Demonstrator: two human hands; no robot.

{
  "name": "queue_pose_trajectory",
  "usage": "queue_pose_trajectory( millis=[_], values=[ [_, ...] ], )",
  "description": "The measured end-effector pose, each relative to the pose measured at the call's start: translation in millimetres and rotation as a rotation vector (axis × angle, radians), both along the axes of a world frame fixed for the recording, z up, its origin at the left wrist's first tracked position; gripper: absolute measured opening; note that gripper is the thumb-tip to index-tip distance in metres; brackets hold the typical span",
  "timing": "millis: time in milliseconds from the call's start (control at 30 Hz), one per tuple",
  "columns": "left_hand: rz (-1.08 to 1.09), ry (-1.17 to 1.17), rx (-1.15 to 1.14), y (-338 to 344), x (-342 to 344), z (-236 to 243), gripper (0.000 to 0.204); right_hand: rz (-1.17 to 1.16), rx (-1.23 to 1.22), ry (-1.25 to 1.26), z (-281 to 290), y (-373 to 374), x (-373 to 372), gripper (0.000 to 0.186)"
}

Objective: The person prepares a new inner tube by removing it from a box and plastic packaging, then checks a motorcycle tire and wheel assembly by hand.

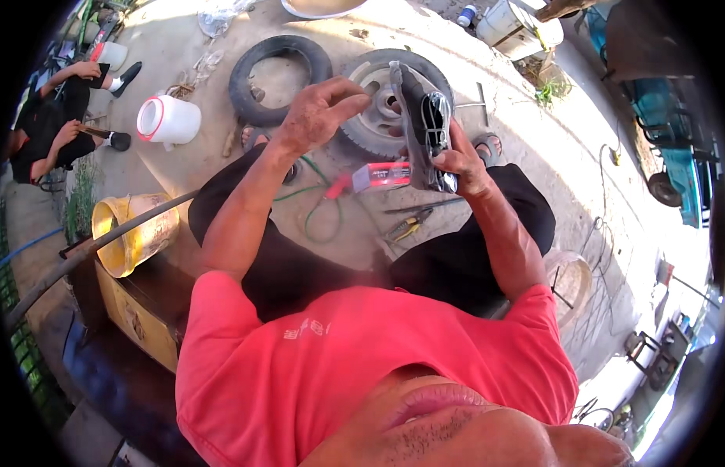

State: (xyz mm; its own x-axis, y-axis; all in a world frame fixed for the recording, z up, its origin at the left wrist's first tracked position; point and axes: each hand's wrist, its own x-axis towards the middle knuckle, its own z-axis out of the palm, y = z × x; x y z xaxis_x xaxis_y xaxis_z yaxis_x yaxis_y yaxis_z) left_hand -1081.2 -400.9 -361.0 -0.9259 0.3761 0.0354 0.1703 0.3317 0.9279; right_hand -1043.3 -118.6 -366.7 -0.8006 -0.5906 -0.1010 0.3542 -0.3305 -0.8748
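Observation:
My right hand [462, 159] grips a clear plastic bag [425, 128] from its right side. Inside the bag is a folded black thing with pale shiny lines, which looks like an inner tube. Level with it on the left, my left hand [323, 113] holds nothing; its fingers are loosely bent and point toward the bag without touching it. Beneath the hands lies a spoked wheel with its tyre [370, 71], partly covered by the bag. A loose black tyre [239, 86] lies to its left. Closer to me is a small red and white box [380, 177].
Yellow-handled pliers [409, 227], a dark metal bar [425, 206] and a green cord [323, 235] lie between my feet. A T-shaped wrench [482, 101] is beyond the wheel. White [179, 121] and yellow buckets [148, 241] stand left, near a seated person [66, 109].

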Motion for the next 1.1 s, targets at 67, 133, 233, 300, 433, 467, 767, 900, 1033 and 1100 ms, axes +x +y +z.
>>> queue_pose_trajectory(
  millis=[67,133,233,300,433,467,767,900,1033,1100],
  values=[
    [-0.069,-0.198,0.159,6,2,7,0.027,-0.045,0.153,0.146,-2,-10,1,0.121],
    [-0.083,-0.26,0.21,8,6,12,0.028,-0.038,0.193,0.214,-7,-20,3,0.124],
    [-0.078,-0.378,0.341,8,7,9,0.029,-0.047,0.26,0.236,-3,-25,4,0.124],
    [-0.057,-0.475,0.392,8,7,9,0.022,-0.049,0.258,0.224,-3,-23,3,0.121],
    [-0.087,-0.41,0.384,7,10,10,0.017,-0.013,0.284,0.255,-7,-24,2,0.12],
    [-0.028,-0.339,0.254,5,10,13,0.016,-0.008,0.286,0.273,-6,-25,2,0.12],
    [0.084,-0.253,0.182,3,5,10,0.023,0.025,0.403,0.359,-7,-24,3,0.12],
    [0.173,0.143,-0.248,4,8,7,0.022,-0.033,0.199,0.262,-2,-27,7,0.122],
    [0.232,0.27,-0.328,20,10,-20,0.02,-0.046,0.116,0.14,-5,-26,8,0.119],
    [0.246,-0.008,-0.074,28,12,-28,0.021,0.077,-0.074,-0.173,-16,-22,9,0.112]
  ],
)
